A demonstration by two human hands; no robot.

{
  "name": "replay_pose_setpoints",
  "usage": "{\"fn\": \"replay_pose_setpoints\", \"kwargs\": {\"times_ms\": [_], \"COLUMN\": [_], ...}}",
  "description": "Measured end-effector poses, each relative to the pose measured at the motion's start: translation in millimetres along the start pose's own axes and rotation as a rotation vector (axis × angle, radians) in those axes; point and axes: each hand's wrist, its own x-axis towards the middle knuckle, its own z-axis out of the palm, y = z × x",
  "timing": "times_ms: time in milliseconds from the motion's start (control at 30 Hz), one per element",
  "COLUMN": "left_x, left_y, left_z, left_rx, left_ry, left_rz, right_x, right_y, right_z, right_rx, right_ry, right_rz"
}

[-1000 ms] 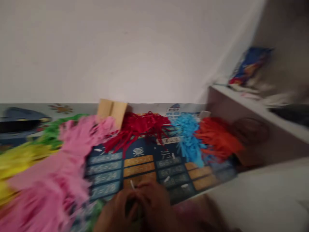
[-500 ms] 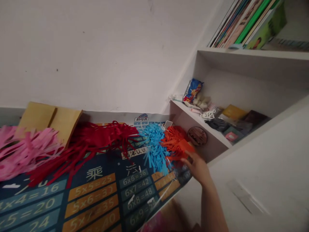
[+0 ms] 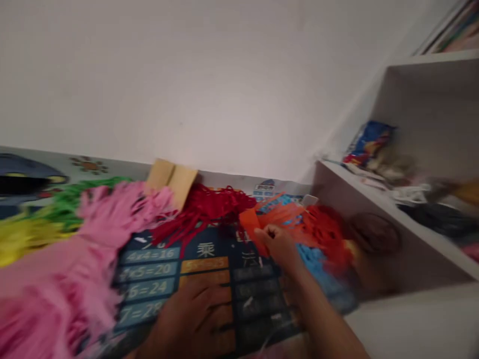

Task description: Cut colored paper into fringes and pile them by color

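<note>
I read "4x4=16" on the mat (image 3: 151,255); my right hand (image 3: 279,248) grips orange fringe (image 3: 253,224), my left hand (image 3: 192,316) spreads loosely near pink fringe (image 3: 110,214).

Dim light; widespread motion blur

Right forearm (image 3: 325,314) is slanting in from the lower right, wrist in line with it. Right hand (image 3: 279,245) is holding a pinch, the other fingers folding toward the palm. Left hand (image 3: 190,314) is sitting lower and nearer (dim, smeared by blur), back facing up; its fingers are pointing rightward, seemingly lying slack and slightly apart.
</note>
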Motion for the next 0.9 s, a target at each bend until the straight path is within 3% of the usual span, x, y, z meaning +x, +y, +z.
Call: {"fn": "replay_pose_setpoints", "kwargs": {"times_ms": [100,233,367,467,567,667,800,900], "left_x": [10,25,25,25,27,29,36,42], "left_y": [-2,-11,-23,-31,-38,-40,-35,-33], "left_z": [-16.9,-18.6,-25.6,-36.9,-47.9,-59.2,-75.6,-81.6], "left_rx": [0.155,0.311,0.285,0.236,0.152,0.23,0.49,0.56], "left_ry": [0.08,0.156,0.137,0.132,0.14,0.117,0.119,0.089], "left_rz": [0.006,0.011,0.005,-0.06,-0.174,-0.1,-0.013,0.048], "right_x": [-13,-22,-29,-43,-52,-44,-29,-44], "right_y": [-18,-26,-28,-27,-22,-22,-43,-60], "right_z": [68,106,114,116,122,123,110,103], "right_rx": [0.147,0.28,0.326,0.324,0.138,-0.062,-0.153,-0.218], "right_ry": [-0.146,-0.204,-0.194,-0.17,-0.071,0.028,0.045,0.108], "right_rz": [0.003,0.06,0.075,-0.094,-0.233,-0.343,-0.613,-0.698]}}
